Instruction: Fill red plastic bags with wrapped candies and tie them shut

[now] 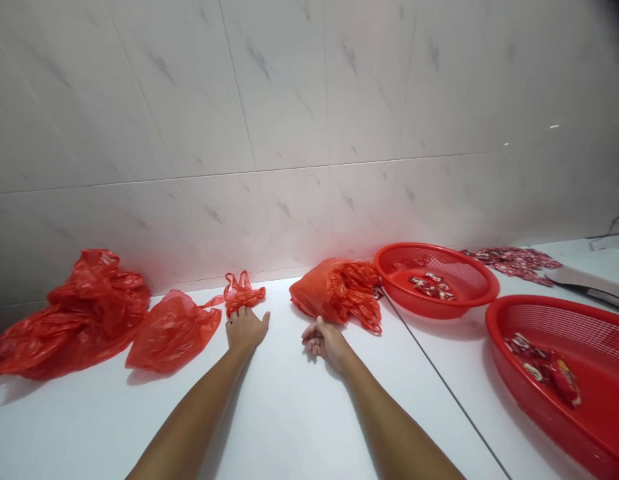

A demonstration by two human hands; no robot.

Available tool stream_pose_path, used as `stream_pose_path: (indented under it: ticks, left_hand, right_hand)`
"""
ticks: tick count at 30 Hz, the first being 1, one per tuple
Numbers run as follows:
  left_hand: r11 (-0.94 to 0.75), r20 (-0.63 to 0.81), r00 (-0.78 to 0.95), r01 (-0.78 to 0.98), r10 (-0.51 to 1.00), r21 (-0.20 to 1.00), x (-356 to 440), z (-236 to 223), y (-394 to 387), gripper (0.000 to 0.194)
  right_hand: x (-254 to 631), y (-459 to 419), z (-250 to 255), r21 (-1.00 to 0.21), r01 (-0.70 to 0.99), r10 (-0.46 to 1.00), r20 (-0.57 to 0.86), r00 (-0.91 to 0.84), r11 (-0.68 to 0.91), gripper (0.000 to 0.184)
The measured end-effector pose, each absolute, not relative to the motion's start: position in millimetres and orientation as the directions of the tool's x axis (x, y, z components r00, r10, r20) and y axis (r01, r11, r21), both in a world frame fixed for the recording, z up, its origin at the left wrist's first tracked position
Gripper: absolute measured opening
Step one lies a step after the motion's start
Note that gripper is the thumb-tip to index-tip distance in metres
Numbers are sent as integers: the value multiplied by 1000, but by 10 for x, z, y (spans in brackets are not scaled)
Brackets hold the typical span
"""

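My left hand [246,327] lies palm down on the white table, fingers stretched and thumb out to the side. Its fingertips reach the near edge of a small crumpled red plastic bag [242,291]; whether they press on it I cannot tell. My right hand [326,341] rests on its side with fingers loosely curled and nothing visible in them. Just beyond it lies a filled, bunched red plastic bag [322,288]. To the left of my left hand sits another puffed red plastic bag [176,333].
A large heap of red plastic bag [96,307] lies at far left. On the right stand a round red basket [469,303] and a larger red basket [519,393], both holding small wrapped packets. Behind them lie a pile of printed packets [522,261] and a tiled wall [289,133].
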State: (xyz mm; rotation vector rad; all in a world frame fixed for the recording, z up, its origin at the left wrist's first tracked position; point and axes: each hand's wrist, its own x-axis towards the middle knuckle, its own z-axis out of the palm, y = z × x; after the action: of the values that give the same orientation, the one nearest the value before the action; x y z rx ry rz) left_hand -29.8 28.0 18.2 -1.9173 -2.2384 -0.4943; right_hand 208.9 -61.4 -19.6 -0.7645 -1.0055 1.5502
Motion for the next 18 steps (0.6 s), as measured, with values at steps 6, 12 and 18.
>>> stream_pose_path:
  ticks: [6, 12, 18]
  left_hand:
    - [88, 310, -170, 961, 935, 263, -310, 243, 80, 38]
    - [106, 260, -264, 861, 929, 497, -158, 189, -414, 33]
    - [54, 190, -352, 578, 916, 814, 246, 17, -955, 31]
  right_hand:
    - [2153, -615, -142, -857, -514, 988, 41, -152, -43, 74]
    - [2163, -597, -109, -840, -539, 990, 13, -143, -67, 66]
    - [2111, -651, -62, -855, -518, 1000, -1, -19, -10, 48]
